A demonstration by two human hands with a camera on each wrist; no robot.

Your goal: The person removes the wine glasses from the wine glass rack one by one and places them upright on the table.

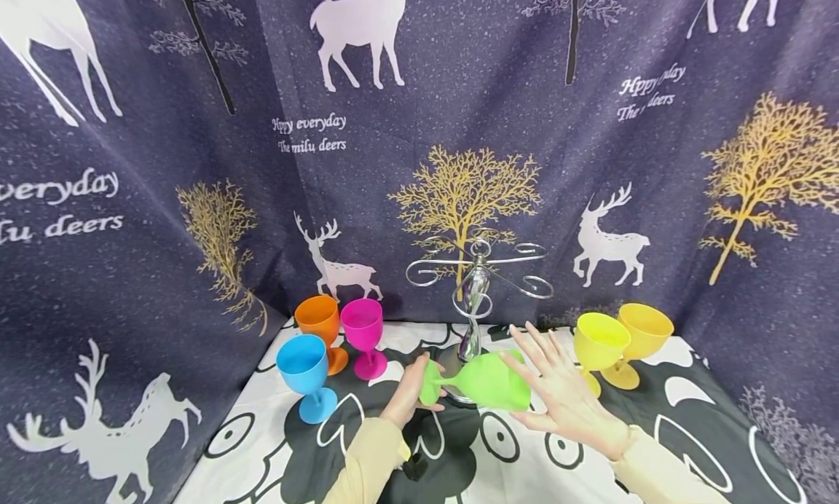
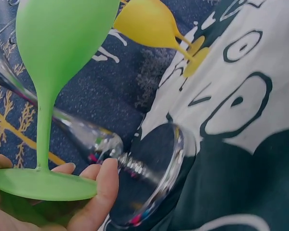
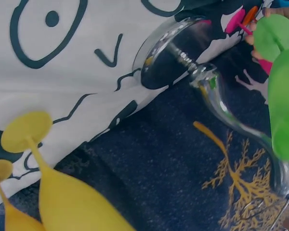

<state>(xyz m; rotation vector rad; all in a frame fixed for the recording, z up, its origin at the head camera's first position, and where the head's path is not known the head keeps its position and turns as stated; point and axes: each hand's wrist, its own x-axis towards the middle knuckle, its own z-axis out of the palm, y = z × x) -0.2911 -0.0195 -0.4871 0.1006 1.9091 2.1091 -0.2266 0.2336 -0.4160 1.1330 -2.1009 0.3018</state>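
Note:
A light green plastic goblet [image 1: 491,382] lies sideways in the air before the chrome stand, its bowl toward the right. My left hand [image 1: 410,393] holds it by its round foot, with fingers curled about the foot's edge in the left wrist view. My right hand [image 1: 562,391] is spread beside the bowl's rim, fingers straight; whether it touches the goblet I cannot tell. The chrome stand [image 1: 475,289] rises behind the goblet, with curled wire arms at its top and a round base [image 2: 176,159] on the cloth.
On the left stand an orange goblet [image 1: 317,317], a blue goblet [image 1: 302,365] and a magenta goblet [image 1: 363,323]. To the right are a bright yellow goblet [image 1: 599,342] and a deeper yellow goblet [image 1: 645,331]. A dark deer-print curtain [image 1: 419,176] hangs behind the patterned tablecloth [image 1: 518,475].

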